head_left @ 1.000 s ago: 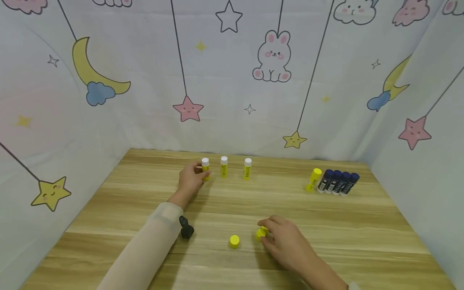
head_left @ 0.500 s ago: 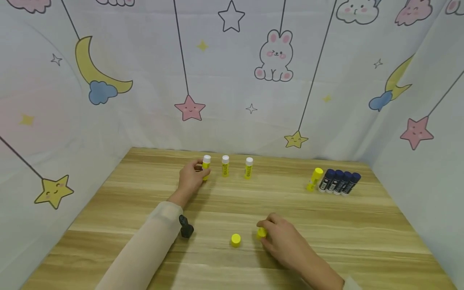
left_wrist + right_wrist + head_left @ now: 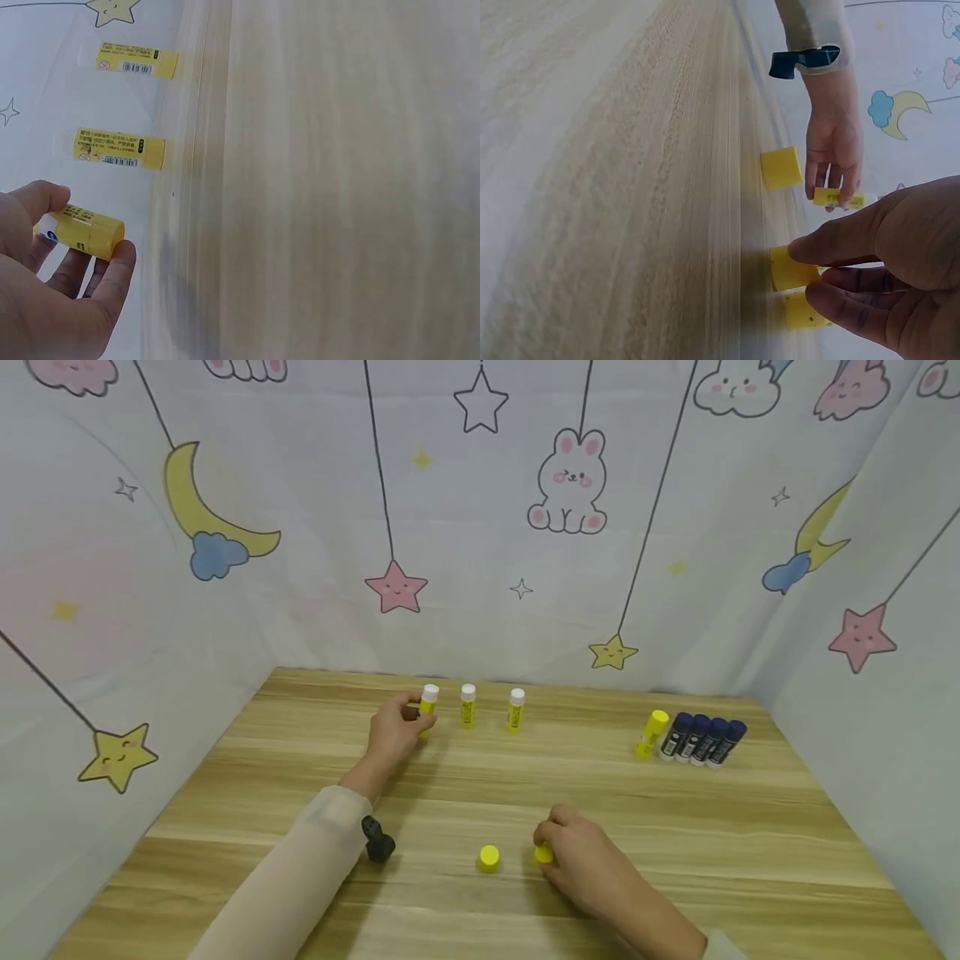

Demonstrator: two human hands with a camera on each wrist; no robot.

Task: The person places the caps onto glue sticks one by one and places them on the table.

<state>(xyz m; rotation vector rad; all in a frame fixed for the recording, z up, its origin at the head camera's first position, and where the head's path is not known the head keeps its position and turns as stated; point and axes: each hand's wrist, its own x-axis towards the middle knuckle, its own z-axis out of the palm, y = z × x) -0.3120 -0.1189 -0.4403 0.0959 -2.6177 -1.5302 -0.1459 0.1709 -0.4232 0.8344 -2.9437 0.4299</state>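
At the back left of the table, my left hand (image 3: 393,727) holds a yellow glue stick (image 3: 427,710) with a white top, tilted slightly to the right. In the left wrist view thumb and fingers close round that glue stick (image 3: 86,232). Two more white-topped glue sticks, the nearer one (image 3: 468,706) and the farther one (image 3: 515,710), stand upright to its right. My right hand (image 3: 588,860) pinches a yellow cap (image 3: 543,854) low over the table. In the right wrist view a second cap (image 3: 804,311) sits right by its fingers. Another yellow cap (image 3: 489,859) stands to the left.
At the back right a yellow-capped glue stick (image 3: 652,735) leans beside a row of several dark blue-capped glue sticks (image 3: 701,739). A black strap-like piece (image 3: 377,839) is at the left sleeve's cuff. A printed curtain (image 3: 450,527) hangs behind the wooden table (image 3: 465,785).
The glue stick in my left hand has tipped a little to the right. My right hand's fingers have closed in over the caps, so only one shows there now in the head view.
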